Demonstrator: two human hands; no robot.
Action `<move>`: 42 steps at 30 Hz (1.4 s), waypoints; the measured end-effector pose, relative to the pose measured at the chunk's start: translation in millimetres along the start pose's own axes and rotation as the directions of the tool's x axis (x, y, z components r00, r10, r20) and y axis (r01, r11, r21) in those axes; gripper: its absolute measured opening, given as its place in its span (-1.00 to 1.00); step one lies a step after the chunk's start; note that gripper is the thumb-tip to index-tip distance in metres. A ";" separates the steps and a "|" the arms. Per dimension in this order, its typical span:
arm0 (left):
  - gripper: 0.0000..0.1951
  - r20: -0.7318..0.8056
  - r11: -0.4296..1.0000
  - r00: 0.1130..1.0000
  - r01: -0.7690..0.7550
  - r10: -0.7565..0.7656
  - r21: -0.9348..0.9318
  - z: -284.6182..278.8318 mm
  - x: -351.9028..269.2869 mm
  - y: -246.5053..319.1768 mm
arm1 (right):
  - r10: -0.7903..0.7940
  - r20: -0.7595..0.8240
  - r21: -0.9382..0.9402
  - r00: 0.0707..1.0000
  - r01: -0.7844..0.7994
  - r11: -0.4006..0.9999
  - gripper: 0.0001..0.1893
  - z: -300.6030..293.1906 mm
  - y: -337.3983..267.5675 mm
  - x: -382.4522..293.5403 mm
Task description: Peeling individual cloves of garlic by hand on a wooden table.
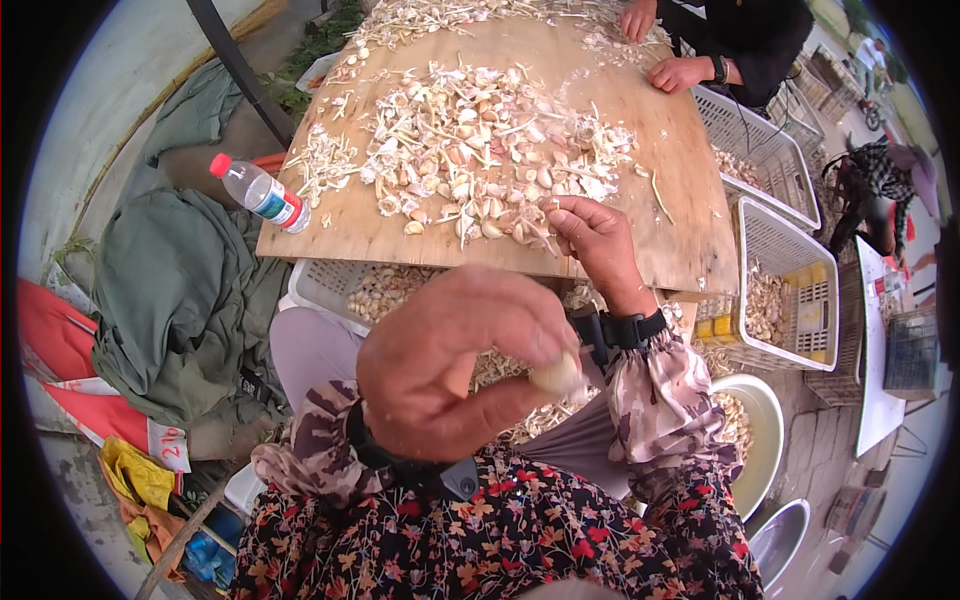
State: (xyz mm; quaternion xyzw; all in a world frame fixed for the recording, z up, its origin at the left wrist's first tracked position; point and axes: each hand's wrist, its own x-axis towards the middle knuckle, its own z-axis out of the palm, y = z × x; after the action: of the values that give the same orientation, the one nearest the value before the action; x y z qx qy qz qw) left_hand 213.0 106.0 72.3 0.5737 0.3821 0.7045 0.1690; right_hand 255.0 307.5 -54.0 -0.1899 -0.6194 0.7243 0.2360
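Close to the camera, my left hand [457, 360] curls its thumb and fingers around a pale garlic clove [556, 375], blurred by motion. My right hand [596, 232] is over the near edge of the plywood table [667, 259], its thumb and forefinger pinched together. A small pale bit, probably garlic, shows at their tips, and dry garlic skin lies just beside them. In front of both hands spreads a pile of garlic cloves [480, 142], mixed with stems and papery skins.
A water bottle [264, 196] with a red cap stands at the table's left edge. Below is a white crate of cloves [319, 283]; more crates [817, 292] and a basin [769, 442] line the right. A co-worker's hands [671, 73] rest at the far right.
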 end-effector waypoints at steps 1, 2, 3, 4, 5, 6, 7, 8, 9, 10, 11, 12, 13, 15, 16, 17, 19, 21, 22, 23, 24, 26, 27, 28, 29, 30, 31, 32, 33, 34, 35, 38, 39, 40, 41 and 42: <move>-0.89 0.116 0.973 0.968 -0.213 0.223 -0.093 5.1 10.1 24.8 | -0.001 -0.006 -0.005 1.000 0.001 1.000 -0.83 6.8 -2.1 1.5; -0.94 0.212 0.912 0.890 -0.374 0.403 -0.166 6.6 14.4 38.3 | 0.004 -0.021 -0.033 1.000 -0.005 0.999 -0.82 4.0 0.3 1.6; -0.95 0.191 0.941 0.921 -0.332 0.340 -0.071 13.8 8.9 74.4 | 0.004 0.016 -0.039 1.000 -0.004 0.999 -0.81 16.8 -4.5 2.2; -0.95 0.158 0.959 0.946 -0.285 0.283 -0.008 18.1 3.9 90.1 | 0.007 0.041 -0.052 0.999 -0.004 0.999 -0.79 19.2 -7.7 2.5; -0.95 0.152 0.958 0.947 -0.285 0.284 -0.017 17.0 2.1 88.8 | 0.012 0.035 -0.060 0.999 -0.010 0.998 -0.79 21.9 -8.4 4.4; -0.95 0.145 0.944 0.934 -0.329 0.327 -0.008 15.8 1.5 86.3 | -0.017 0.032 -0.036 0.999 0.018 0.999 -0.79 25.3 -6.5 6.6; -0.95 0.138 0.928 0.919 -0.372 0.368 0.003 14.7 1.2 83.5 | -0.045 0.030 -0.012 0.999 0.045 0.999 -0.79 28.6 -5.9 7.5; -0.96 0.130 0.910 0.903 -0.414 0.409 0.015 13.4 1.2 80.4 | -0.052 0.006 -0.052 0.999 0.052 0.997 -0.78 30.7 -7.7 6.7; -0.96 0.121 0.890 0.885 -0.455 0.449 0.030 11.8 1.2 77.2 | -0.043 0.004 -0.057 0.999 0.043 0.997 -0.78 29.2 -9.5 3.0; -0.96 0.112 0.868 0.866 -0.495 0.488 0.046 9.9 1.1 74.0 | -0.042 -0.016 -0.025 0.999 0.041 0.999 -0.78 24.5 -11.2 -3.1; -0.96 0.118 0.837 0.846 -0.532 0.520 0.129 8.9 0.8 87.0 | -0.047 0.025 0.036 0.999 0.046 0.998 -0.78 38.5 -20.7 -5.9; -0.96 0.109 0.803 0.820 -0.573 0.562 0.166 4.1 -1.8 90.7 | -0.080 0.017 0.094 0.997 0.078 0.993 -0.78 42.6 -33.3 -17.6; -0.96 0.112 0.767 0.794 -0.606 0.597 0.209 0.0 -5.2 94.0 | -0.078 -0.003 0.131 0.997 0.078 0.988 -0.78 44.4 -41.2 -30.6; -0.96 0.095 0.865 0.872 -0.489 0.481 0.114 -24.3 -19.3 91.8 | -0.281 -0.011 0.047 0.960 0.281 0.959 -0.80 46.3 -58.3 -61.2; -0.91 0.098 0.936 0.935 -0.348 0.342 0.056 -32.8 -29.3 97.3 | -0.397 0.030 0.003 0.917 0.397 0.918 -0.82 57.6 -72.8 -77.8; -0.88 0.009 0.947 0.957 -0.288 0.290 0.139 -45.4 -34.5 73.8 | -0.532 0.196 -0.171 0.824 0.562 0.809 -0.84 60.9 -87.7 -89.8; -0.74 -0.240 0.990 0.970 0.012 0.023 0.142 -68.8 -57.8 39.9 | -0.658 0.530 0.128 0.535 0.717 0.685 -0.80 88.1 -122.2 -97.9; -0.77 -0.393 0.944 0.867 0.227 -0.308 -0.238 -98.0 -79.2 6.9 | -0.767 0.609 0.358 0.203 0.792 0.494 -0.74 121.0 -149.5 -104.7; -0.73 -0.479 0.896 0.779 0.235 -0.405 -0.376 -110.6 -91.4 -7.3 | -0.741 0.649 0.392 0.176 0.756 0.523 -0.73 131.2 -165.0 -114.2; -0.69 -0.518 0.817 0.675 0.230 -0.525 -0.529 -125.3 -103.5 -30.2 | -0.740 0.648 0.393 0.180 0.754 0.527 -0.73 144.0 -156.5 -125.7; -0.71 -0.483 0.762 0.662 0.216 -0.574 -0.610 -135.9 -111.1 -51.0 | -0.840 0.473 0.436 0.266 0.758 0.485 -0.78 162.9 -150.2 -139.0; -0.73 -0.487 0.731 0.644 0.170 -0.590 -0.660 -163.2 -123.8 -75.1 | -0.902 0.290 0.511 0.320 0.745 0.429 -0.82 180.3 -151.6 -138.6; -0.69 -0.462 0.667 0.610 0.152 -0.644 -0.729 -172.5 -129.5 -88.1 | -0.846 0.467 0.502 0.257 0.711 0.493 -0.83 173.2 -160.1 -130.9; -0.66 -0.421 0.588 0.578 0.131 -0.699 -0.798 -174.3 -129.2 -95.2 | -0.758 0.626 0.471 0.185 0.685 0.556 -0.83 171.9 -163.9 -125.7; -0.66 -0.427 0.584 0.568 0.120 -0.704 -0.803 -175.1 -132.0 -100.4 | -0.749 0.634 0.470 0.191 0.674 0.570 -0.83 182.6 -159.3 -129.7; -0.64 -0.410 0.557 0.568 0.106 -0.714 -0.823 -176.8 -129.0 -99.4 | -0.847 0.418 0.361 0.329 0.795 0.487 -0.83 200.0 -154.9 -135.7; -0.62 -0.392 0.530 0.567 0.093 -0.724 -0.843 -178.3 -126.4 -97.5 | -0.901 0.160 0.208 0.403 0.879 0.430 -0.84 211.9 -152.0 -137.9; -0.58 -0.376 0.520 0.589 0.088 -0.715 -0.850 -180.1 -125.0 -96.0 | -0.896 0.165 0.214 0.412 0.872 0.440 -0.84 207.6 -156.2 -132.2; -0.58 -0.371 0.509 0.585 0.083 -0.721 -0.857 -180.6 -123.4 -95.6 | -0.739 0.527 0.250 0.419 0.755 0.606 -0.81 194.5 -165.5 -122.9; -0.57 -0.363 0.494 0.597 0.064 -0.715 -0.867 -181.1 -122.2 -94.6 | -0.485 0.812 0.205 0.325 0.618 0.759 -0.78 186.6 -169.4 -116.1; -0.57 -0.350 0.477 0.609 0.055 -0.712 -0.877 -180.1 -121.2 -94.3 | -0.477 0.810 0.192 0.341 0.614 0.765 -0.78 186.5 -164.3 -110.8; -0.60 -0.443 0.569 0.591 0.031 -0.673 -0.822 -198.5 -144.2 -80.9 | -0.520 0.653 -0.039 0.550 0.711 0.702 -0.75 199.7 -112.0 -85.0; -0.63 -0.497 0.645 0.589 0.056 -0.638 -0.762 -196.9 -146.3 -80.9 | -0.416 0.598 -0.263 0.685 0.658 0.706 -0.74 195.5 -88.5 -79.5; -0.63 -0.474 0.629 0.593 0.072 -0.651 -0.774 -197.9 -145.1 -74.7 | -0.274 0.548 -0.461 0.791 0.559 0.689 -0.73 189.5 -47.8 -67.2; -0.64 -0.516 0.696 0.572 0.143 -0.638 -0.703 -200.9 -144.0 -68.2 | -0.123 0.449 -0.710 0.885 0.437 0.552 -0.68 177.4 3.7 -59.3; -0.64 -0.557 0.751 0.550 0.218 -0.622 -0.623 -199.9 -146.1 -59.0 | -0.045 0.363 -0.753 0.931 0.321 0.574 -0.68 172.0 34.0 -55.0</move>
State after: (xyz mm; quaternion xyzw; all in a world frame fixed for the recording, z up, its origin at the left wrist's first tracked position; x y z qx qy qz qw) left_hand 55.3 -23.3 -80.2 0.0624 0.3575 0.8798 0.3072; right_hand 198.6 132.8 -60.9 -0.0958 -0.9228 0.3591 0.1015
